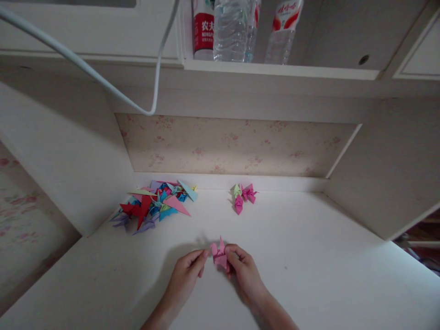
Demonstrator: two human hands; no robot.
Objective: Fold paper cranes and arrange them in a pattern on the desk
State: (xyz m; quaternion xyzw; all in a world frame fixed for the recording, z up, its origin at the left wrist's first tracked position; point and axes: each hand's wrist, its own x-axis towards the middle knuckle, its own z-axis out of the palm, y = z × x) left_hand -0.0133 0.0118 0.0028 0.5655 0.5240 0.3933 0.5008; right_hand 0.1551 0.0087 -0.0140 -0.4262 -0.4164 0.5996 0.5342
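A pink folded paper crane (220, 257) is held above the white desk, between my two hands. My right hand (244, 269) pinches its right side between thumb and fingers. My left hand (188, 270) is closed in a pinch just left of the crane, thumb against forefinger. Whether a thin tip of the paper sits between those fingertips is too small to tell. Farther back on the desk, a few small folded cranes (238, 204) in magenta and light green lie together.
At the back left is a heap of colourful folded paper cranes (154, 206). A white cable-like tube (103, 82) hangs at the upper left. Plastic bottles (231, 32) stand on the shelf (275, 71) above the desk (309, 284). Side panels bound the desk.
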